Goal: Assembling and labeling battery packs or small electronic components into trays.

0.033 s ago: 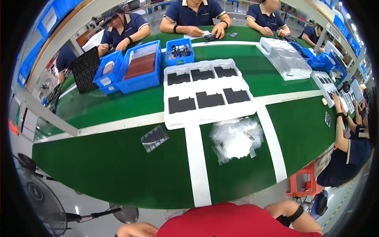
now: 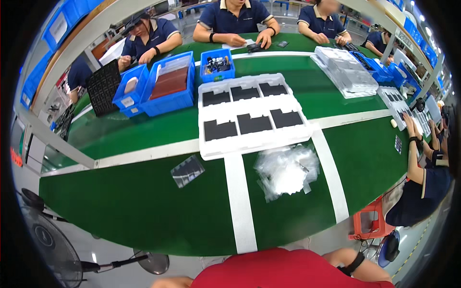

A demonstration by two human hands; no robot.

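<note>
My right hand (image 2: 335,258) is beside my red shirt at the lower edge, with a black band around the wrist; its fingers are hidden. Only a strip of my left hand (image 2: 171,282) shows at the bottom edge, left of the shirt, and its fingers cannot be made out. Both are off the green table. Ahead of me lies a white plastic tray (image 2: 249,108) with several flat black pieces in its compartments. Nearer me is a heap of clear plastic film pieces (image 2: 287,173). A single clear, dark-looking sheet (image 2: 188,171) lies to its left.
Blue bins (image 2: 191,91) stand beyond the tray at the left, one holding reddish-brown sheets. Stacked clear trays (image 2: 343,72) sit at the far right. Co-workers sit across the table and at the right. A fan (image 2: 50,245) stands at the lower left, a red stool (image 2: 369,221) at the right.
My left hand has dropped lower, so less of it shows. My right hand has shifted slightly down. The things on the table keep their places.
</note>
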